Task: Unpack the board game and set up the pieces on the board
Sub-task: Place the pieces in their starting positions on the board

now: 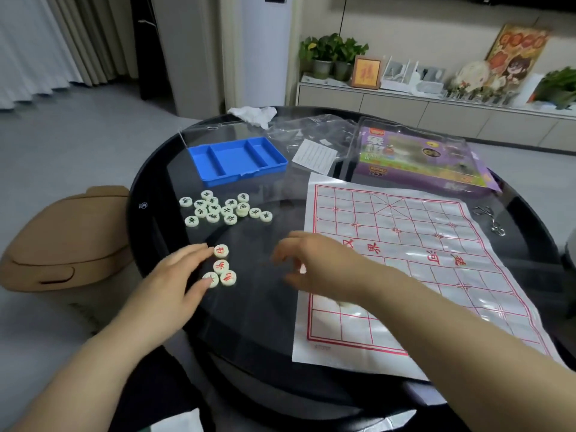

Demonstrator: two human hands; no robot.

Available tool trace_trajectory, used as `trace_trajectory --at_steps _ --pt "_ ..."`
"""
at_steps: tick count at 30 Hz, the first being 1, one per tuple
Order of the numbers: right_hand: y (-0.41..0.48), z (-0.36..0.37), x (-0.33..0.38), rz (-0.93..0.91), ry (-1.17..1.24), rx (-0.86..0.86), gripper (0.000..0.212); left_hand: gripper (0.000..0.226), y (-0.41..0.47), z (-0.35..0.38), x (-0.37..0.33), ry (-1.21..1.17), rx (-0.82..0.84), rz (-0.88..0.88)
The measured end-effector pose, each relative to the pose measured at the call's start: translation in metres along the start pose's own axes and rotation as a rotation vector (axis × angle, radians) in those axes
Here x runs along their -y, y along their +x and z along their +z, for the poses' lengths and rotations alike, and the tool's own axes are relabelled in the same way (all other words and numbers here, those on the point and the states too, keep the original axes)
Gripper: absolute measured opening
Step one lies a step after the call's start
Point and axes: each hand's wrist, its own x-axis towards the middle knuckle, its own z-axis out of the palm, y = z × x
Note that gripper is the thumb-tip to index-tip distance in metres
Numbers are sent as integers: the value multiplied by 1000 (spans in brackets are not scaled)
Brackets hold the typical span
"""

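While four red pieces [221, 266] lie clustered, the left hand [174, 275] touches two.

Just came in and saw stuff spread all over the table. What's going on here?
A person is setting up a Chinese chess set on the round table. The paper board lies unfolded on the right. The left hand rests straight fingers on four red-marked pieces. The right hand hovers, blurred, at the board's left edge, and I cannot tell whether it holds a piece. The dark-marked pieces lie clustered beside the empty blue tray.
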Motion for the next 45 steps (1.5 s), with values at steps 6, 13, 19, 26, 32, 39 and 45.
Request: trace_trajectory --at_steps 6,13,19,26,32,39,45 --pt "28 36 34 -79 48 -17 45 43 -3 1 1 -33 73 105" --pt "38 40 34 -59 81 -34 50 34 -6 8 9 -23 -69 117" --pt "46 39 32 -35 -16 -48 28 18 0 5 8 -36 -117 -7" --pt "57 36 25 26 -13 -69 35 40 12 -2 -7 35 -10 8" --pt "68 32 25 -66 11 48 46 27 19 5 -10 166 18 118" --pt "68 31 19 -108 -15 32 34 23 12 10 -14 69 -49 44" --pt "60 29 13 -7 -259 -6 33 32 16 10 -15 109 -39 8"
